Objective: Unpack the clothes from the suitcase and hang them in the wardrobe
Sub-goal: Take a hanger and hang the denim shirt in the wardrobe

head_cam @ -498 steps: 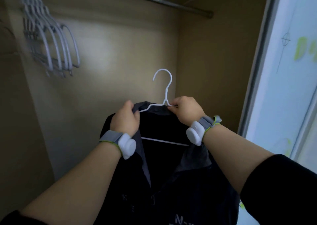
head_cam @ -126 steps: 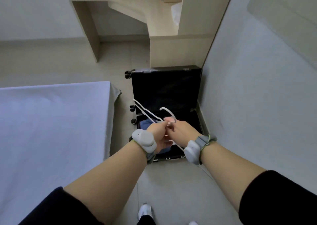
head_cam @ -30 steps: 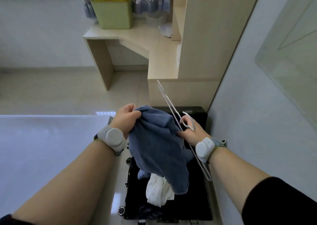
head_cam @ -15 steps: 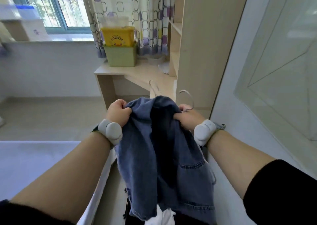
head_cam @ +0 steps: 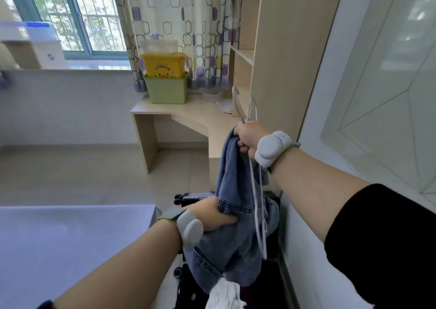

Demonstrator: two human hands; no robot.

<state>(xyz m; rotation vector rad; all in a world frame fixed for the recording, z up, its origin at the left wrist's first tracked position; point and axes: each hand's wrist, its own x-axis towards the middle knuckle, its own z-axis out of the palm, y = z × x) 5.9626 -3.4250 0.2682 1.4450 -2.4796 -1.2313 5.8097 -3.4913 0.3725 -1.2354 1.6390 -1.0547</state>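
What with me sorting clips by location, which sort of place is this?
Most likely a bedroom, perhaps a dorm room: a bed with a pale sheet at lower left, a wooden corner desk with shelves beside a curtained window, and a black suitcase open on the tiled floor.

Two hands [head_cam: 212,216] [head_cam: 247,139], two hangers [head_cam: 236,101] [head_cam: 254,107], one denim garment [head_cam: 231,245], one suitcase [head_cam: 195,294], two bins [head_cam: 164,64] [head_cam: 166,89], one desk [head_cam: 195,115].

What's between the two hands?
In the head view, a blue denim garment stretches from the right hand to the left hand; both grip it, and a white hanger dangles alongside.
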